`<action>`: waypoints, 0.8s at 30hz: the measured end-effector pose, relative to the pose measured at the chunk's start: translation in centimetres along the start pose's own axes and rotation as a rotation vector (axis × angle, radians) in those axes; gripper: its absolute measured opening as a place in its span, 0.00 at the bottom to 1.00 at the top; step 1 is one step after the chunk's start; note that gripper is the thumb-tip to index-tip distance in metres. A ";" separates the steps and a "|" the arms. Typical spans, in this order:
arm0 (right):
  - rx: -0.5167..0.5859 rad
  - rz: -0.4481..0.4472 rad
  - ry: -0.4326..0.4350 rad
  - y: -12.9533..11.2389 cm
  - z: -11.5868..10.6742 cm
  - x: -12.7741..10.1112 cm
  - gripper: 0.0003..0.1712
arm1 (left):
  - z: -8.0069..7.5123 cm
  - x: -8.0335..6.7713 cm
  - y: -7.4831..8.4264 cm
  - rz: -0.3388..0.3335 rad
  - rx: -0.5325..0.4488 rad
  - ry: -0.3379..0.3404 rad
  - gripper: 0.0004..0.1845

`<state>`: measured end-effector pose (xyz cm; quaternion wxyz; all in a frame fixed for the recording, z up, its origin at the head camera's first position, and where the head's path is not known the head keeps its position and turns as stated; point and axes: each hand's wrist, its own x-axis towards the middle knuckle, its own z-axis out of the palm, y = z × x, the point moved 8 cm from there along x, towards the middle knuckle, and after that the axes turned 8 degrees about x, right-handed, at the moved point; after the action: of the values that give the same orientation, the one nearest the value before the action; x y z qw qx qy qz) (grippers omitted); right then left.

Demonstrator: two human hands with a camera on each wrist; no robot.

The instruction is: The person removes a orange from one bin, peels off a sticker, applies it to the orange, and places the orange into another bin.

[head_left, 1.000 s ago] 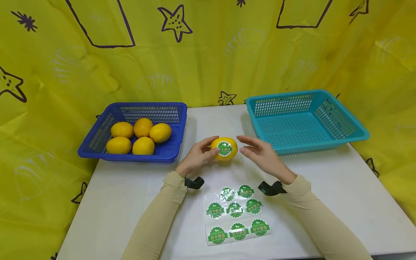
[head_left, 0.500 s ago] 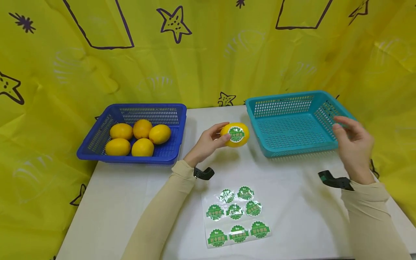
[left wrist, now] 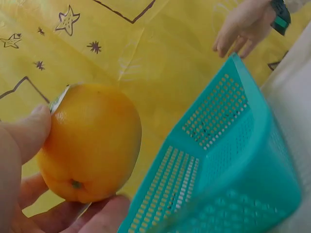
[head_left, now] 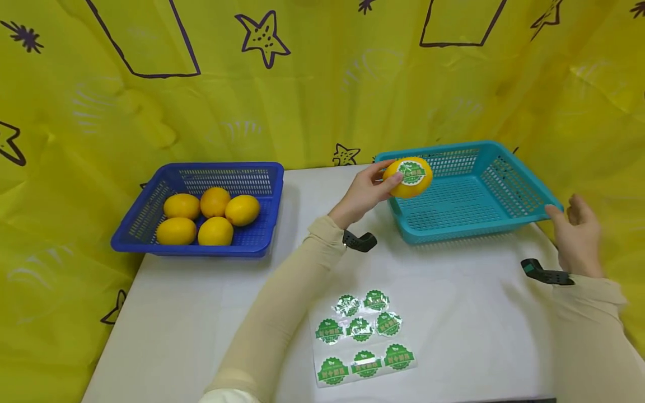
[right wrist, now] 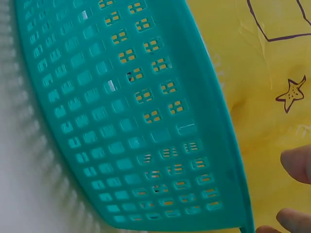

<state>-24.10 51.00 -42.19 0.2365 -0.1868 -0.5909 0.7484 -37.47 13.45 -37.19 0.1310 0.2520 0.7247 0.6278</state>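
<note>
My left hand (head_left: 364, 191) holds an orange (head_left: 409, 184) above the left edge of the teal basket (head_left: 466, 226). A round white-and-green sticker (head_left: 412, 172) faces up on the fruit. Seen from the left wrist, the thumb lies on one side of the orange (left wrist: 92, 141), with fingers beneath it. The right hand (head_left: 579, 238) is by the basket's right front corner, thumb close to the rim and fingers loosely bent. From the right wrist, the thumb (right wrist: 299, 164) appears apart from the teal basket (right wrist: 209, 111); whether it touches the rim cannot be told.
A blue basket (head_left: 201, 251) with several oranges (head_left: 215, 231) stands at the left of the white table (head_left: 463, 313). A sheet of green round stickers (head_left: 363, 350) lies near the front middle. A yellow patterned curtain (head_left: 312, 106) hangs behind.
The left hand has carried the orange rightward and up to the teal basket. My right hand has left the fruit's side and swung right to the basket's far right corner.
</note>
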 end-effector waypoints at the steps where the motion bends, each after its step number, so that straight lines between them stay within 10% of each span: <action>1: 0.029 0.009 -0.016 0.2 0.2 0.2 0.44 | 0.4 0.6 0.2 -0.003 0.020 0.011 0.30; 6: 0.120 0.054 -0.064 0.9 0.8 1.2 0.49 | 2.3 3.8 0.6 -0.038 0.091 0.045 0.31; 13: -0.030 0.113 -0.141 1.9 0.6 1.0 0.51 | 4.5 6.7 -0.7 -0.158 0.216 0.083 0.32; 24: -0.081 0.096 -0.122 2.2 0.4 0.9 0.49 | 6.3 8.7 -1.2 -0.345 0.980 0.001 0.22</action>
<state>-25.32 50.77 -44.23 0.1560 -0.1784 -0.6244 0.7443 -41.85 23.31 -38.33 0.0988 0.1601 0.9647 0.1842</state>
